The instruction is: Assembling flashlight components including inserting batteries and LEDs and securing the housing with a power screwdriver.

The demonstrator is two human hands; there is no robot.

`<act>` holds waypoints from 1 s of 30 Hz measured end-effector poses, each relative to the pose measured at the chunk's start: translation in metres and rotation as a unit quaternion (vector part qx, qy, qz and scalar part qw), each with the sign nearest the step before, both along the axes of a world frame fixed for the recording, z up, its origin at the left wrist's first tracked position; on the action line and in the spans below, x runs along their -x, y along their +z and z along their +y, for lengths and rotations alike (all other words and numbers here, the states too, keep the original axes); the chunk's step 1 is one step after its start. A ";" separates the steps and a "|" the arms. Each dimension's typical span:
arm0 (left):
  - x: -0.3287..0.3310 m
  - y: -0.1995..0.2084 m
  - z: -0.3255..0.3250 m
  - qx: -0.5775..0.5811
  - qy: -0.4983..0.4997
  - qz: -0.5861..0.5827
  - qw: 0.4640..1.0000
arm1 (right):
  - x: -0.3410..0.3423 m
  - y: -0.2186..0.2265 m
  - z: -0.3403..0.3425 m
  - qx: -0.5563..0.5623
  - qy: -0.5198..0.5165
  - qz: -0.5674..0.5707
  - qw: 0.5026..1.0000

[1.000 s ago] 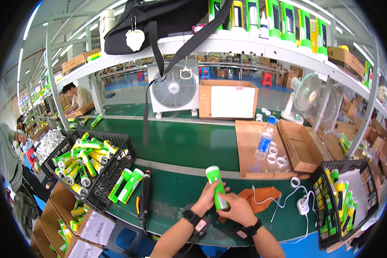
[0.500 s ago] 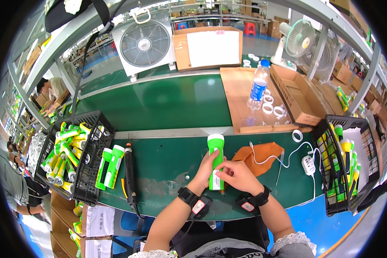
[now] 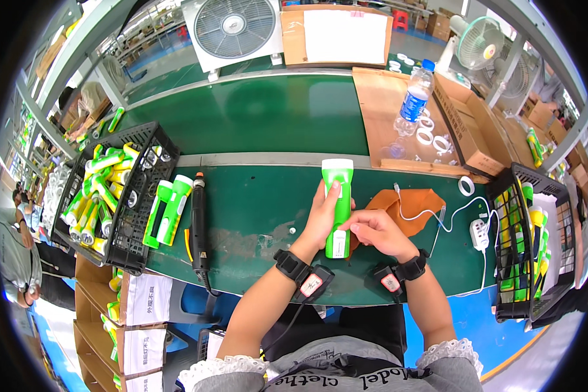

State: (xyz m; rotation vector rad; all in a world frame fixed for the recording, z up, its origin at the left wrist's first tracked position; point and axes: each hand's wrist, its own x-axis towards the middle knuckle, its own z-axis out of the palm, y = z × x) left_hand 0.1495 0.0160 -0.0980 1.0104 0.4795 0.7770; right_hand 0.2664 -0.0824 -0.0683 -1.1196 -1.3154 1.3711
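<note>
A green flashlight (image 3: 342,212) with a white head stands lengthwise in my left hand (image 3: 321,219), its head pointing away from me. My left fingers are wrapped round its body from the left. Beside the lower body, near a white label, my right hand (image 3: 379,233) has its fingers curled, with the index fingertip at the flashlight's edge. No held object shows in the right hand. An orange cloth (image 3: 408,204) lies just beyond it. Two more green flashlights (image 3: 174,212) rest on the green table to the left, next to a black electric screwdriver (image 3: 200,225).
Black crates of flashlights stand left (image 3: 121,245) and right (image 3: 513,261). A white power strip (image 3: 479,234) with a cable lies at right. Beyond are a plastic bottle (image 3: 415,101), white rings (image 3: 424,136), a cardboard tray (image 3: 470,130) and a box fan (image 3: 234,26). Another person is at far left.
The view has tilted downward, so the table sits higher in it. My right fingers have drawn back slightly from the label to the flashlight's right edge. My left hand keeps its grip.
</note>
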 end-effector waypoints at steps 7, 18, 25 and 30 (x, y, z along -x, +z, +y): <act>0.018 0.018 0.008 -0.082 0.032 -0.114 0.990 | 0.006 0.000 -0.002 -0.126 0.073 -0.062 0.987; 0.033 0.007 0.010 -0.274 0.065 -0.187 0.941 | 0.004 -0.018 0.006 -0.173 -0.022 -0.099 0.980; 0.016 0.007 -0.014 -0.202 0.051 -0.177 0.962 | 0.016 -0.024 0.015 -0.145 -0.185 -0.118 0.965; 0.004 0.002 -0.005 -0.070 0.060 -0.074 0.993 | -0.008 -0.014 0.018 -0.120 -0.216 -0.172 0.954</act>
